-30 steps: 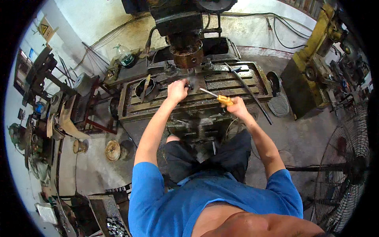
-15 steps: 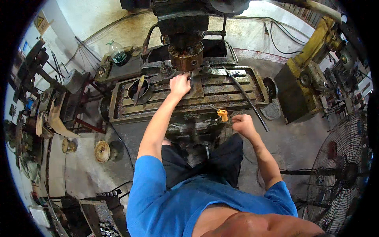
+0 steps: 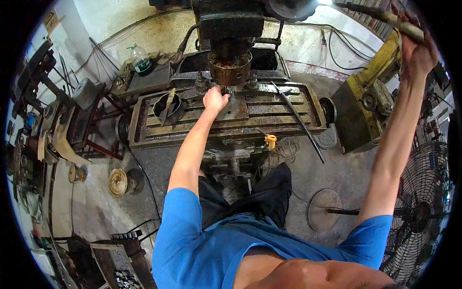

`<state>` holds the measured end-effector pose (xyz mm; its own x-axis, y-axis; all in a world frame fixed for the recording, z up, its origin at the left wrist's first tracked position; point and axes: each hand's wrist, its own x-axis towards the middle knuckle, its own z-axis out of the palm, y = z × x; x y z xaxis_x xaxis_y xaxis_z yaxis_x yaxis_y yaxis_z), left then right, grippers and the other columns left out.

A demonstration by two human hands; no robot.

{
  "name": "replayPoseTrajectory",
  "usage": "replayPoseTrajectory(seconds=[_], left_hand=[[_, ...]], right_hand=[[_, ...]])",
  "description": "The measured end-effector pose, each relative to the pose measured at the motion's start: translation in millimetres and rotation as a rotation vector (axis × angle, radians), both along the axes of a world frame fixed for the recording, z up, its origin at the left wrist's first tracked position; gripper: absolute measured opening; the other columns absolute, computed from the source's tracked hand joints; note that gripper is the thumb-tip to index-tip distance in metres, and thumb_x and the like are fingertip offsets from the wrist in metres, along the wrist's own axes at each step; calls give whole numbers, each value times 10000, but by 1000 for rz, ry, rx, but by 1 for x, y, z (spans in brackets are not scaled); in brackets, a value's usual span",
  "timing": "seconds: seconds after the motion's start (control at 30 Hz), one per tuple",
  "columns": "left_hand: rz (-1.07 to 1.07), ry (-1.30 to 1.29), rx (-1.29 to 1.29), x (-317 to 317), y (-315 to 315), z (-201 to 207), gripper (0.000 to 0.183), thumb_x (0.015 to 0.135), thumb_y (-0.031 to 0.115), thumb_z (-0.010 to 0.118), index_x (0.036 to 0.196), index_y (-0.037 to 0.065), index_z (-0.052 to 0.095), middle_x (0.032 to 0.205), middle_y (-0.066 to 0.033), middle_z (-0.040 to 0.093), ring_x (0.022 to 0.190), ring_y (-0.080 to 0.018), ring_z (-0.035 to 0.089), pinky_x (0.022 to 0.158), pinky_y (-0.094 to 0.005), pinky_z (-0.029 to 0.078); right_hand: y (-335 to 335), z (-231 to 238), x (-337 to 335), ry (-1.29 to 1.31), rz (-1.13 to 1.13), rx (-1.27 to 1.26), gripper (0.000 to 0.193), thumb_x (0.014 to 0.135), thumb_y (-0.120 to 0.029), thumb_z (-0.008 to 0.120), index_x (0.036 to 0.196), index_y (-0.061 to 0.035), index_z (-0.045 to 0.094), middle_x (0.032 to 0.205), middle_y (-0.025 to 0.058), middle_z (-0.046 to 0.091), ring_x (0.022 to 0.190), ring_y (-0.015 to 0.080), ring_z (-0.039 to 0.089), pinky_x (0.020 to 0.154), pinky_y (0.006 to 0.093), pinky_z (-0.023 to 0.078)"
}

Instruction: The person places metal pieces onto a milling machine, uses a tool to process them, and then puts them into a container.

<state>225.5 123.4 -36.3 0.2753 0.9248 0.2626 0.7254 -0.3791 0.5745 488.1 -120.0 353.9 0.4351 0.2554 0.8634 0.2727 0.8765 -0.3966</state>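
My left hand [image 3: 215, 100] is closed at the middle of the milling machine's slotted table [image 3: 269, 110], right below the round, rusty brown spindle head [image 3: 230, 68]. Its fingertips meet near the cutter tip; what they pinch is hidden. High at the right, my right hand [image 3: 419, 57] is raised on an outstretched arm. Its fingers, somewhat blurred, wrap around the pale end of a long lever handle [image 3: 403, 27]. An orange air blow gun [image 3: 270, 140] hangs at the table's front edge, away from both hands.
On the table lie a dark container [image 3: 177, 110] with a brush-like tool across it, and a long metal bar [image 3: 303, 123] jutting past the front edge. A large fan [image 3: 418, 216] stands at right. A clear bottle [image 3: 139, 60] sits at back left; a round tin [image 3: 118, 182] is on the floor.
My right hand has gone from beside the orange blow gun up to the lever handle at the upper right. My left hand stays under the spindle, its grip slightly shifted.
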Motion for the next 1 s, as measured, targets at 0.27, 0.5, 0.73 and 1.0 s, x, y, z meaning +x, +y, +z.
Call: replayPoseTrajectory(seconds=[0.27,0.5,0.73,1.0], left_hand=[[84,65,10,0,-9,5,333,657,336,695,806,41,648,796,-169,633,782,-321,608,683,-412,481],[82,79,64,3,-7,1,315,674,321,688,808,39,652,761,-170,629,775,-318,610,676,-412,482],[94,70,50,2,-6,-2,317,671,322,692,804,36,652,770,-168,631,762,-320,613,669,-410,487],[83,13,84,1,-2,-11,349,660,351,704,783,31,636,741,-159,623,749,-336,599,646,-410,475]], right_hand=[[-31,-131,16,-333,-120,3,447,714,-325,479,902,70,568,856,213,574,1002,461,514,937,588,299],[-25,-97,20,-380,-183,-16,400,653,-222,432,852,98,566,699,121,484,880,352,557,954,606,297],[-30,-122,14,-362,-143,-27,311,663,-186,432,777,79,548,765,161,533,869,312,559,946,617,297],[-32,-148,11,-321,-129,-14,322,617,-187,477,787,80,541,805,180,555,895,326,550,971,603,265]])
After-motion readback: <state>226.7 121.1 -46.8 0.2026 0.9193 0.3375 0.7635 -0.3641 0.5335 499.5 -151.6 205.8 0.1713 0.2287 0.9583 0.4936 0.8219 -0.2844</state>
